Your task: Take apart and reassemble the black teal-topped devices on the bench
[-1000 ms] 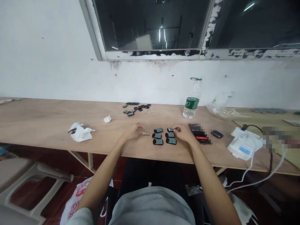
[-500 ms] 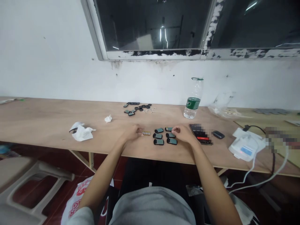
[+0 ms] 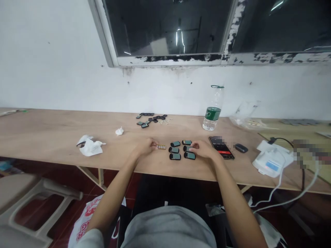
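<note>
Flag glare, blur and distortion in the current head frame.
Head view: bright lamp reflections streak the dark window, whose left side leans, plausibly wide-angle distortion; head view: pixelated blocks cover part of the phone; head view: the row of small pieces beside the left hand lacks fine detail.

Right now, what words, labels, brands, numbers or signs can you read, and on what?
"01:17": black rectangular phone; rest obscured.
"G": red-printed white plastic bag; other characters unclear.
Green label on clear plastic bottle: too small.
Pale-blue label on white plastic box: too blurred.
</note>
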Demonstrator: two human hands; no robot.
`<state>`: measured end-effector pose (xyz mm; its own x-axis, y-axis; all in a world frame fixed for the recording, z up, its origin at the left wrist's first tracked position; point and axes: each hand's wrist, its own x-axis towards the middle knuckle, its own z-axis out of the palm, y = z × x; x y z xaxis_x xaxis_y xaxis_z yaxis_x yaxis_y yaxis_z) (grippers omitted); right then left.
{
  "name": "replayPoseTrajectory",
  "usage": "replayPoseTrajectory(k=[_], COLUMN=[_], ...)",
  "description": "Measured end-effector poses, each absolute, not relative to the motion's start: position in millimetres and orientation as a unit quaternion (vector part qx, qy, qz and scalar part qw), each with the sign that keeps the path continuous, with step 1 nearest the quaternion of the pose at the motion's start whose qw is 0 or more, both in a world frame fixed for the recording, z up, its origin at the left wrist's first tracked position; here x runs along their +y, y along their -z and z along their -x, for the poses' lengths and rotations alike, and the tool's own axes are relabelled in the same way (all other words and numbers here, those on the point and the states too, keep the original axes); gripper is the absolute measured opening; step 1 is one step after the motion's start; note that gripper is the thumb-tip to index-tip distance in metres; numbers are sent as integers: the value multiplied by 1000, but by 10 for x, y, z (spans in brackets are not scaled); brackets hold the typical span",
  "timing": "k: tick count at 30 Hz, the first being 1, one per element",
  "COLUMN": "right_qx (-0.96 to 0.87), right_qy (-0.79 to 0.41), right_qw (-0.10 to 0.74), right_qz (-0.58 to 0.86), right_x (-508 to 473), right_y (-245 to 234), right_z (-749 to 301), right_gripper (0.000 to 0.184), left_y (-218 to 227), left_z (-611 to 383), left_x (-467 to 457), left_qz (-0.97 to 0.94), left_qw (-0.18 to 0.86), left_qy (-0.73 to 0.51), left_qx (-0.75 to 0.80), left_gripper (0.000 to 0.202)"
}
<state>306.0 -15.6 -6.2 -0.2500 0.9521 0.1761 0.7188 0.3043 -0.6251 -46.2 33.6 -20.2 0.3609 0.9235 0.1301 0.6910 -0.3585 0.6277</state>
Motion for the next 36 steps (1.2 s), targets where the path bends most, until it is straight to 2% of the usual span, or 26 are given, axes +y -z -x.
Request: replayPoseTrajectory(k=[3,7,11,14,26,32,36], right_qx=[-748,-715,-688,-676,-653,-658,-670], right_qy=[-240,-291,-276,-279,-384,-387,-384], right_qw=[303,374,452,479,491,481,469], right_qz=[540,515,496,486,431,431,427], right_x=[-135,-142,-242,-343,-433,-487,-502], right_y=[84,35,-137,-263,-279,-337,-353], right_z=[-3060,-3036,-2943,-2831,-2492,-2461,-2463], right_gripper=[17,21,24,25,35,32,30], left_y=[159,-28,-261,-375,-362,-362,-343], left_z=[450,363,207,62,-263,-285,-286], left_x=[338,252,35,-158,-389,-408,-403], left_qz=[-790,-789,-804,-812,-843,-848,-820], left_qw=[220,163,149,151,172,136,170], left_qy=[-251,-334,-386,-407,-411,-410,-437], left_qx=[514,490,427,390,302,308,329], left_gripper=[26,28,30,28,28,24,18])
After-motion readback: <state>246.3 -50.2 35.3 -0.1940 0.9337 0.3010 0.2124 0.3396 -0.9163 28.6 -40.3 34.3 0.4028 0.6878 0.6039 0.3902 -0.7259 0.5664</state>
